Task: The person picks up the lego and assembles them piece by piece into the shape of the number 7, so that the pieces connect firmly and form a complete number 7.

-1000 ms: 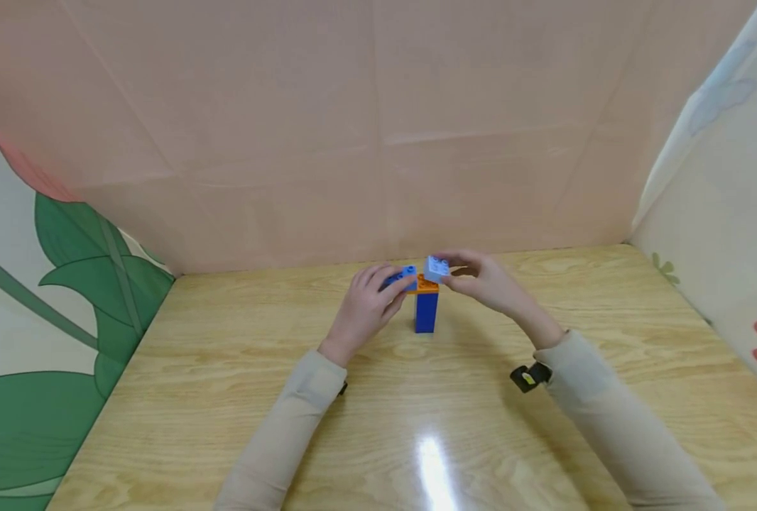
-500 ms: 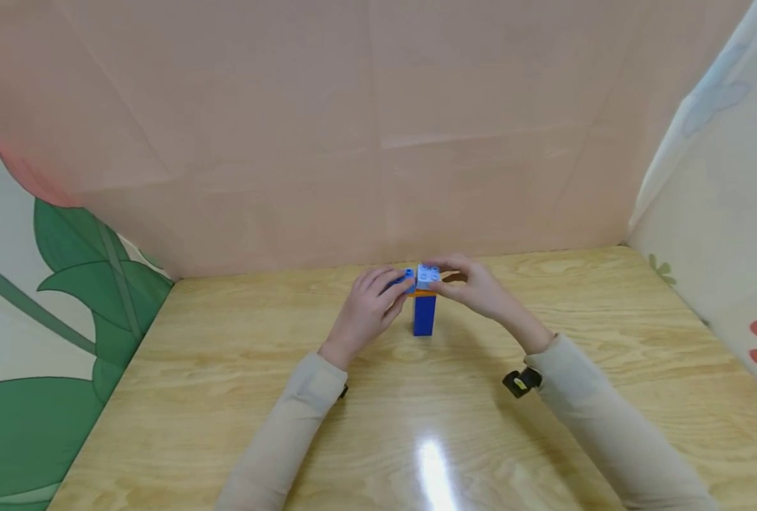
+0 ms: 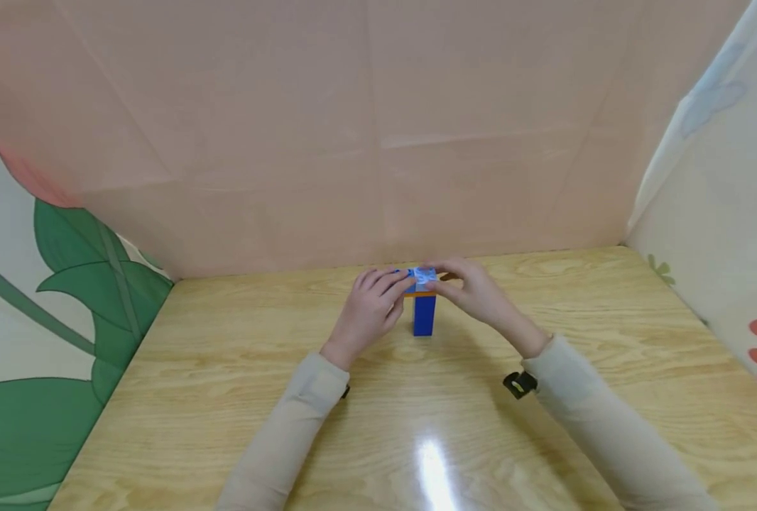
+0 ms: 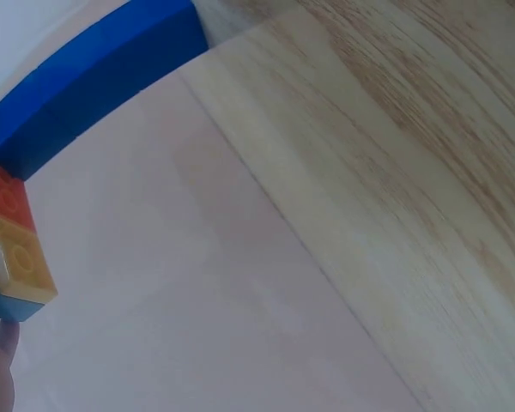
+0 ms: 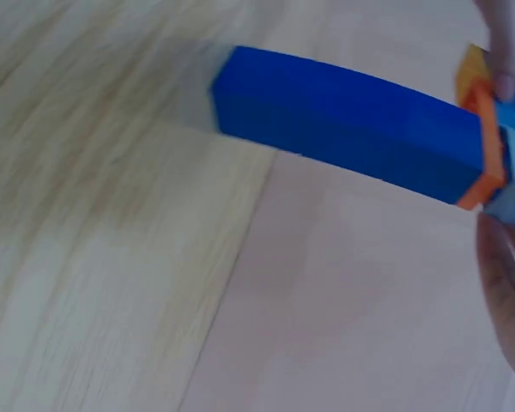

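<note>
A dark blue column [image 3: 424, 316] stands upright on the table, capped by an orange plate [image 5: 489, 146]. On the plate's right part sits a light blue brick [image 3: 426, 276], pinched between thumb and fingers of my right hand [image 3: 481, 292]. Beside it, my left hand [image 3: 367, 306] grips a blue brick [image 3: 410, 287], partly covered by its fingers. A yellow-orange brick [image 4: 22, 262] shows against the blue brick in the left wrist view, jutting out past the column. The two upper bricks appear to touch side by side.
The wood-grain table [image 3: 238, 369] runs back to a plain pinkish sheet [image 3: 276, 177]. A leaf-patterned panel [image 3: 84, 284] borders the left, and a flowered panel [image 3: 723, 234] the right.
My right hand has moved left and down, bringing the light blue brick from a tilted position onto the orange plate beside the blue brick. My left hand keeps its hold, nearly still.
</note>
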The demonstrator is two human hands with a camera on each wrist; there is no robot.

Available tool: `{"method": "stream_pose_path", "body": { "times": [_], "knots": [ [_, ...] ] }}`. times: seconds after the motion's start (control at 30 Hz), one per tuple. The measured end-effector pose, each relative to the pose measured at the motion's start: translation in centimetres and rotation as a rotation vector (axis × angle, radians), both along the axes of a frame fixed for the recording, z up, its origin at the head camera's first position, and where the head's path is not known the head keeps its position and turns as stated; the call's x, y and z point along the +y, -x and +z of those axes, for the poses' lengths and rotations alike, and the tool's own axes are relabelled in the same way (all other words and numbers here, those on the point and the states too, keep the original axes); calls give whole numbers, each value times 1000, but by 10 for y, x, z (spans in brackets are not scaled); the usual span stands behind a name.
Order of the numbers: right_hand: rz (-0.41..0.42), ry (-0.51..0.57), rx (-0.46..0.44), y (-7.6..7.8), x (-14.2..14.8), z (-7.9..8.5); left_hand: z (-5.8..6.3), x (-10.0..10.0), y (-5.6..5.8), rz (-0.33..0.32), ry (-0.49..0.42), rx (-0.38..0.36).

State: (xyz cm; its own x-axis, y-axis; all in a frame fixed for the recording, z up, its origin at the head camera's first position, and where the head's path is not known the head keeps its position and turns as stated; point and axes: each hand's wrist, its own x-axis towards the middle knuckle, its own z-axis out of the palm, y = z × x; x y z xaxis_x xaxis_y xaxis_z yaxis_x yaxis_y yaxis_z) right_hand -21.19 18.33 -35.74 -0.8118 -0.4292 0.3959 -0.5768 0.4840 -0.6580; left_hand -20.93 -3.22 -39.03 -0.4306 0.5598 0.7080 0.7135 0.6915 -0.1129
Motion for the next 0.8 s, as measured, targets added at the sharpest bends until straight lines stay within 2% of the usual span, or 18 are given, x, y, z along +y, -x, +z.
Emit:
{"method": "stream_pose_path", "body": {
  "times": [0.23,0.43,0.6,0.8],
  "knots": [
    [2,-37,455,0,-2,-15,-2,0,0,7,10,24],
    [-17,-108,713,0,-2,-22,-4,0,0,14,14,28],
    [-23,-155,809,1,0,-28,-4,2,0,20,9,47],
    [-29,-138,796,-1,0,-33,-3,5,0,19,-10,63]
  ]
}}
